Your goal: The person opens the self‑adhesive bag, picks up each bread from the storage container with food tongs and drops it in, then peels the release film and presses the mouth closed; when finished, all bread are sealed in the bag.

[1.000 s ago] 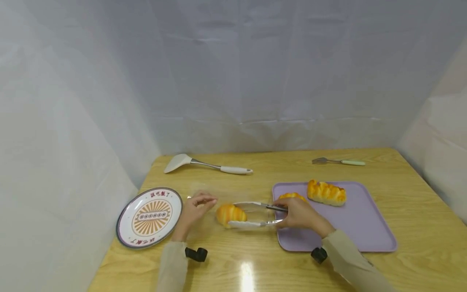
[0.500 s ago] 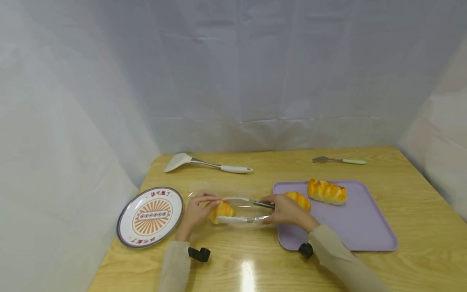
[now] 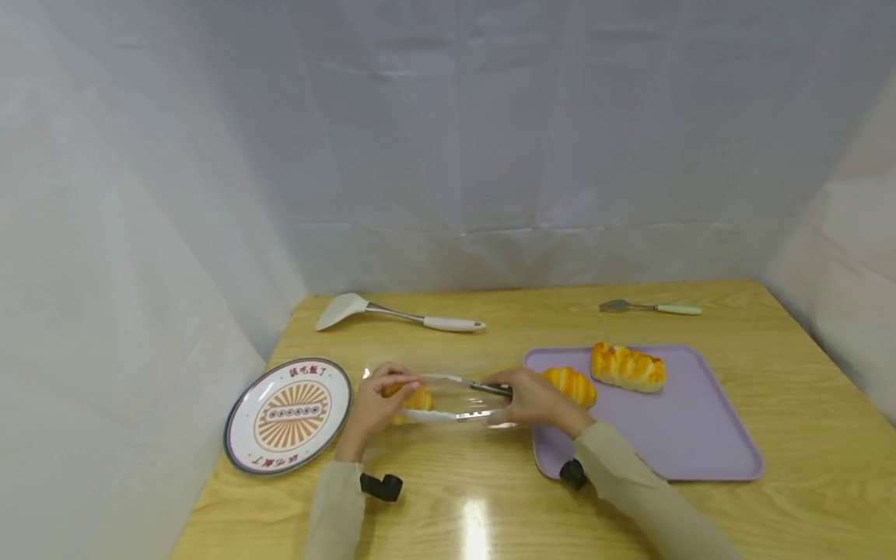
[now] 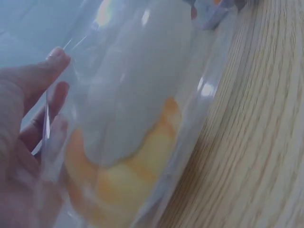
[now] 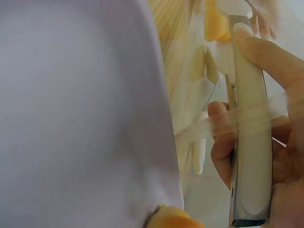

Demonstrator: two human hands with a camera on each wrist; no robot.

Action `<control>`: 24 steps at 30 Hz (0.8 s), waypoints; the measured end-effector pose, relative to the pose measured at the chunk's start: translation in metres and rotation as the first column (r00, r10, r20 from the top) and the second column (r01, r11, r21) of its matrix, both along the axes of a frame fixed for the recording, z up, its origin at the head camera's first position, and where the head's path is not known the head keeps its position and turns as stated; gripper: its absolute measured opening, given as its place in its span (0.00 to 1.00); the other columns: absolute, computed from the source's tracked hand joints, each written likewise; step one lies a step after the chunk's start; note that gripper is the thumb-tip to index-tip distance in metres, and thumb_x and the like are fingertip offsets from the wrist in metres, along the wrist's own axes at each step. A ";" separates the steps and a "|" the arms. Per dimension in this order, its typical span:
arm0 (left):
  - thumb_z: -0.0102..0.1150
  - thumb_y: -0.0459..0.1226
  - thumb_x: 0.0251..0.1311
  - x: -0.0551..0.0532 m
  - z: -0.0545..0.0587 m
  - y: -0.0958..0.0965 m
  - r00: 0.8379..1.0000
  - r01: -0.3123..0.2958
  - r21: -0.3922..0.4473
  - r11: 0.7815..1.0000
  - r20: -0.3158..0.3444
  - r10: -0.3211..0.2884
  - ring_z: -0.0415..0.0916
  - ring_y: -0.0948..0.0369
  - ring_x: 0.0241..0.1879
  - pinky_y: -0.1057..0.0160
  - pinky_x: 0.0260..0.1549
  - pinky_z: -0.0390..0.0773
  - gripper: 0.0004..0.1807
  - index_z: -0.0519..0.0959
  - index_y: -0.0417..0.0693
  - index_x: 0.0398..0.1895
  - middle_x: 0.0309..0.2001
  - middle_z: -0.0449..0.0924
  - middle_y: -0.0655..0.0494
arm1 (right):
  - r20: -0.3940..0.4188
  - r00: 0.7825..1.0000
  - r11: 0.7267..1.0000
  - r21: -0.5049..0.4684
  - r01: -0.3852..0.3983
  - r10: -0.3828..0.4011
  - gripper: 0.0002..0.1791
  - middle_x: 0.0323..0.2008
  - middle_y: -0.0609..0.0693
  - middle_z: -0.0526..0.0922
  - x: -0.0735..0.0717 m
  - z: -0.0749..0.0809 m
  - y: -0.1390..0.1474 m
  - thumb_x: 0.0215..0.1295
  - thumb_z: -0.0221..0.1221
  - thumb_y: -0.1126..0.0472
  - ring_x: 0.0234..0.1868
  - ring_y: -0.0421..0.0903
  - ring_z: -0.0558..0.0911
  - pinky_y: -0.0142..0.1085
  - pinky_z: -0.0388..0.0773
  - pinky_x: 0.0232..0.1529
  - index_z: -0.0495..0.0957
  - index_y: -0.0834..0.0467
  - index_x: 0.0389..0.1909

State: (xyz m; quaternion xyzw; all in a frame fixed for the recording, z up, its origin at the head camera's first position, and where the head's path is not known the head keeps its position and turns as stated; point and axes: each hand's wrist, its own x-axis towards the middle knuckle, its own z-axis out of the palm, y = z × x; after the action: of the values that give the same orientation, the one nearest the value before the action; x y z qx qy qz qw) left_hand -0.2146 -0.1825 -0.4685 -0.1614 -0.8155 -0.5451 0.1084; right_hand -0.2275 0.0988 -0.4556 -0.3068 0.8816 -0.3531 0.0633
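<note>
My left hand [image 3: 374,400] pinches the top film of a clear plastic bag [image 4: 137,61] between thumb and fingers. A yellow-orange croissant [image 4: 128,175] lies inside the bag, partly behind that hand in the head view. With my right hand [image 3: 539,400] I grip metal tongs [image 5: 251,156], thumb along one arm and fingers on the other. Their white tips reach into the bag on either side of the croissant. Whether the tips press on it is hard to tell, since the left fingers cover part of it.
A purple tray [image 3: 672,443] on the right holds another croissant [image 3: 570,386] and a braided bread [image 3: 628,369]. On the left lies a patterned plate [image 3: 290,416]. A white spatula [image 3: 392,313] and a fork [image 3: 651,308] lie along the back.
My right hand has moved left with the tongs, and the croissant has shifted left, further into the bag. The left hand has barely moved.
</note>
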 end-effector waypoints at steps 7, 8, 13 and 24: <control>0.67 0.28 0.54 0.001 0.004 0.005 1.000 0.022 -0.003 1.000 -0.020 -0.022 0.72 0.68 0.46 0.73 0.54 0.70 0.08 0.86 0.34 0.37 0.42 0.82 0.41 | 0.023 1.000 0.999 0.038 0.019 -0.019 0.34 0.49 0.55 0.85 0.000 0.002 -0.011 0.48 0.75 0.51 0.35 0.43 0.74 0.32 0.70 0.35 0.79 0.61 0.56; 0.67 0.28 0.54 0.001 0.004 0.006 0.999 0.025 0.000 1.000 -0.024 -0.025 0.72 0.68 0.46 0.74 0.54 0.70 0.07 0.86 0.34 0.37 0.42 0.81 0.41 | 0.029 0.999 0.999 0.046 0.023 -0.024 0.34 0.49 0.55 0.85 0.000 0.002 -0.012 0.48 0.75 0.51 0.35 0.44 0.74 0.33 0.70 0.35 0.79 0.61 0.56; 0.67 0.28 0.55 0.001 0.001 0.005 0.999 0.026 -0.008 1.000 -0.019 -0.026 0.73 0.65 0.46 0.74 0.52 0.71 0.07 0.86 0.34 0.37 0.41 0.82 0.42 | 0.035 0.998 0.996 0.074 0.043 -0.046 0.34 0.49 0.55 0.85 -0.001 0.003 -0.014 0.48 0.75 0.52 0.36 0.44 0.74 0.36 0.72 0.37 0.79 0.60 0.56; 0.66 0.35 0.58 -0.001 -0.012 -0.001 0.998 -0.016 -0.115 0.993 0.059 0.023 0.74 0.62 0.49 0.65 0.55 0.72 0.08 0.87 0.43 0.40 0.44 0.82 0.50 | -0.023 1.000 0.997 0.069 0.016 -0.014 0.38 0.47 0.59 0.85 0.001 0.002 -0.002 0.46 0.76 0.51 0.33 0.41 0.78 0.32 0.76 0.35 0.77 0.65 0.57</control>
State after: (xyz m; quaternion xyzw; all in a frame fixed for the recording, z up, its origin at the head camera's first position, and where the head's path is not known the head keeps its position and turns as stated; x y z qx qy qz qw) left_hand -0.2157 -0.1833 -0.4800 -0.1428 -0.8499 -0.5009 0.0794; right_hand -0.2261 0.0970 -0.4531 -0.3019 0.8962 -0.3191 0.0612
